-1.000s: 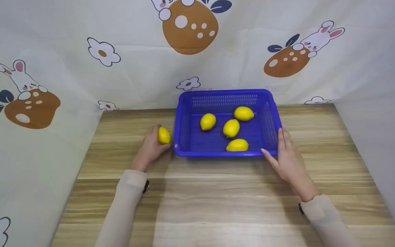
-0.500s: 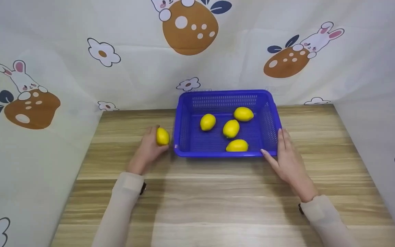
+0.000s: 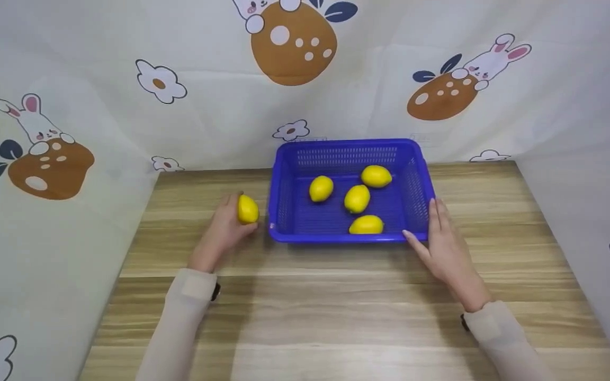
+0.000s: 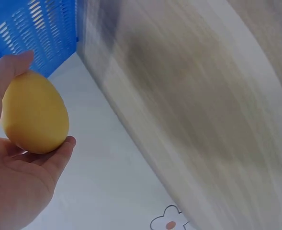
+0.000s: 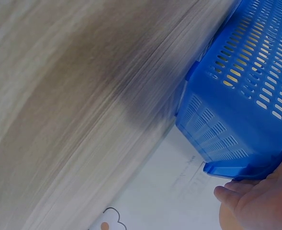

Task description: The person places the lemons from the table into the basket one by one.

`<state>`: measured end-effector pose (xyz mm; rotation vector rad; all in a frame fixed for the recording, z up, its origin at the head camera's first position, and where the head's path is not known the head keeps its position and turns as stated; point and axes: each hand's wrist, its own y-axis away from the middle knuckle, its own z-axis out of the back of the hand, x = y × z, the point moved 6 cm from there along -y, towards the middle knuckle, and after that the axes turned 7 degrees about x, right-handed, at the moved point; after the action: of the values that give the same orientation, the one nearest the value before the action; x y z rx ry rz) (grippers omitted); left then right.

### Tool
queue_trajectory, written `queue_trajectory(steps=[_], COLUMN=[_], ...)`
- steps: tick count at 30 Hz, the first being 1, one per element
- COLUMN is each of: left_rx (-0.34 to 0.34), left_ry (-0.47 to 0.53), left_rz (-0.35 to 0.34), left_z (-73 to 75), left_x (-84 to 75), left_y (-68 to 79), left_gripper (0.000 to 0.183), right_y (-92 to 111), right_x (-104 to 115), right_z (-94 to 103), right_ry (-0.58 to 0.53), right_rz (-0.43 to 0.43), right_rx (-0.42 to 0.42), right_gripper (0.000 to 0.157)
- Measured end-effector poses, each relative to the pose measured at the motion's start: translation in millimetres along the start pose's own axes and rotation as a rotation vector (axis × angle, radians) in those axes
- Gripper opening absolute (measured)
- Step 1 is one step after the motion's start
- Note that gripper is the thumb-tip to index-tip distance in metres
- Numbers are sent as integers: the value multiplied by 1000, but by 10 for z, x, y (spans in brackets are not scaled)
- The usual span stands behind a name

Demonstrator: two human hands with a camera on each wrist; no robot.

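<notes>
A yellow lemon (image 3: 248,209) is held by my left hand (image 3: 225,227), just left of the basket. In the left wrist view the thumb lies along one side of the lemon (image 4: 35,112) and the fingers support the other. The blue plastic basket (image 3: 315,237) stands on the table with several lemons inside, among them one at the left (image 3: 321,189) and one by the front wall (image 3: 367,225). At the basket's front right corner rests my right hand (image 3: 448,248), its fingers straight along the right side and its thumb at the front rim.
The wood-grain table (image 3: 326,317) stretches in front of the basket and to both sides. Pale cloth with printed rabbits and flowers (image 3: 204,121) hangs behind it and at the left and right. The basket's back stands close to the cloth.
My left hand has drawn slightly to the left, away from the basket, with the lemon in it. The right hand and the basket have stayed in place.
</notes>
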<state>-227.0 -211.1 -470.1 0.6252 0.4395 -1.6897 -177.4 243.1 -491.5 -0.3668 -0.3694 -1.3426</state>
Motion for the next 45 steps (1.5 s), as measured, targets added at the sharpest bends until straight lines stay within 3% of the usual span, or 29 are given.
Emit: queue_trajectory(steps=[5, 21, 45], left_rx=[-11, 28, 33], left_ry=[-8, -9, -34], left_rz=[-25, -10, -140], left_z=[37, 158, 289], left_x=[-57, -163, -464], left_y=[16, 18, 43], left_gripper=[84, 87, 82], right_y=[2, -10, -13], right_x=[5, -9, 2], right_z=[0, -12, -3], right_ry=[5, -2, 0], right_rz=[7, -9, -13], right_rx=[-8, 24, 26], right_gripper=[94, 94, 95])
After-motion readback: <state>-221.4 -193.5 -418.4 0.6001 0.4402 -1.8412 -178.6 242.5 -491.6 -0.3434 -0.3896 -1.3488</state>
